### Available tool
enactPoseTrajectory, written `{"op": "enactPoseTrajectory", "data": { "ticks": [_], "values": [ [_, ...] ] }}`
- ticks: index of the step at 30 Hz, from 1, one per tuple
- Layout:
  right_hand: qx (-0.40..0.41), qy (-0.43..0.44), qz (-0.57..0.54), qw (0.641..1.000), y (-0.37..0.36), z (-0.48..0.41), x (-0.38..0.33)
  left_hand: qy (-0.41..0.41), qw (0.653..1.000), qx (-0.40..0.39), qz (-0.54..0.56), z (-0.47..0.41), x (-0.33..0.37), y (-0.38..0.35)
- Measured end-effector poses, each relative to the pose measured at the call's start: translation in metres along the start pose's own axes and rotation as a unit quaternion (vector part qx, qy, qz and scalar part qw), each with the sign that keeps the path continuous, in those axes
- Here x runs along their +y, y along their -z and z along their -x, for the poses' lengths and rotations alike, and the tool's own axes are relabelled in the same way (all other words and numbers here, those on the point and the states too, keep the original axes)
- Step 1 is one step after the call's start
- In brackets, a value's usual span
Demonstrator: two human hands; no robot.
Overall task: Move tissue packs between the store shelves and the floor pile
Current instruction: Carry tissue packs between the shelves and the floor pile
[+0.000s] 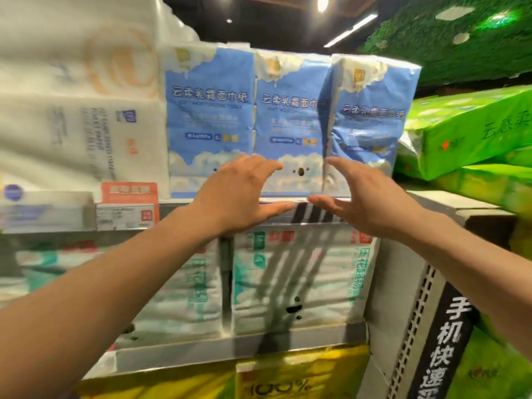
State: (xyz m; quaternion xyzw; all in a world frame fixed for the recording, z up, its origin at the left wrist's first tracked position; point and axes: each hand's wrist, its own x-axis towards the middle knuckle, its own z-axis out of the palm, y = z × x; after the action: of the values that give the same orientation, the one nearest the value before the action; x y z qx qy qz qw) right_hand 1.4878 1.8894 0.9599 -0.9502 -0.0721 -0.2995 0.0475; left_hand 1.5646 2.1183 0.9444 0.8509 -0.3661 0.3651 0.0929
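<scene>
The left hand (244, 194) and right hand (362, 197) are hovering, fingers spread, holding nothing. The middle blue tissue pack (288, 119) is standing upright at twelve o'clock between them, equally near both.

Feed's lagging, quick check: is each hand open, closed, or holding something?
Left hand: open, fingers spread, holding nothing, in front of the middle blue tissue pack.
Right hand: open, fingers spread, holding nothing.

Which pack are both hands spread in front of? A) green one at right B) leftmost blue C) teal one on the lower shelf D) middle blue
D: the left hand and right hand frame the bottom of the middle blue pack, fingers open, gripping nothing.
</scene>
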Motion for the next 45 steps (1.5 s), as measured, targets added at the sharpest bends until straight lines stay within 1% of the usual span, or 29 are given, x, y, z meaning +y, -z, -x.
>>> {"op": "enactPoseTrajectory", "data": {
  "ticks": [6,9,12,17,20,25,29,34,37,40,42,45],
  "values": [
    [-0.092,0.000,-0.021,0.996,-0.021,0.035,-0.049,0.067,0.994,-0.073,-0.039,0.087,-0.011,0.045],
    [-0.120,0.032,-0.029,0.992,-0.024,0.053,-0.082,0.108,0.986,-0.105,-0.068,0.139,-0.012,0.075],
    [-0.141,0.078,-0.044,0.986,-0.034,0.074,-0.120,0.151,0.978,-0.113,-0.092,0.200,-0.009,0.104],
    [-0.201,0.147,-0.088,0.965,-0.062,0.122,-0.189,0.231,0.951,-0.177,-0.101,0.314,0.002,0.145],
    [-0.225,0.176,-0.121,0.951,-0.078,0.152,-0.236,0.292,0.924,-0.221,-0.110,0.373,0.010,0.177],
    [-0.243,0.214,-0.153,0.934,-0.095,0.192,-0.312,0.359,0.896,-0.236,-0.109,0.464,0.007,0.219],
    [-0.273,0.215,-0.164,0.923,-0.102,0.217,-0.382,0.385,0.887,-0.232,-0.107,0.537,-0.011,0.253],
    [-0.309,0.189,-0.206,0.909,-0.129,0.259,-0.500,0.421,0.876,-0.221,-0.076,0.649,-0.049,0.299],
    [-0.333,0.152,-0.249,0.897,-0.150,0.295,-0.580,0.456,0.854,-0.240,-0.071,0.722,-0.084,0.332],
    [-0.378,0.136,-0.278,0.872,-0.185,0.324,-0.656,0.481,0.832,-0.268,-0.065,0.782,-0.120,0.360],
    [-0.408,0.132,-0.275,0.860,-0.200,0.334,-0.697,0.482,0.826,-0.285,-0.060,0.808,-0.144,0.373],
    [-0.431,0.135,-0.261,0.853,-0.218,0.338,-0.746,0.482,0.820,-0.304,-0.051,0.836,-0.177,0.382]
  ]
}}
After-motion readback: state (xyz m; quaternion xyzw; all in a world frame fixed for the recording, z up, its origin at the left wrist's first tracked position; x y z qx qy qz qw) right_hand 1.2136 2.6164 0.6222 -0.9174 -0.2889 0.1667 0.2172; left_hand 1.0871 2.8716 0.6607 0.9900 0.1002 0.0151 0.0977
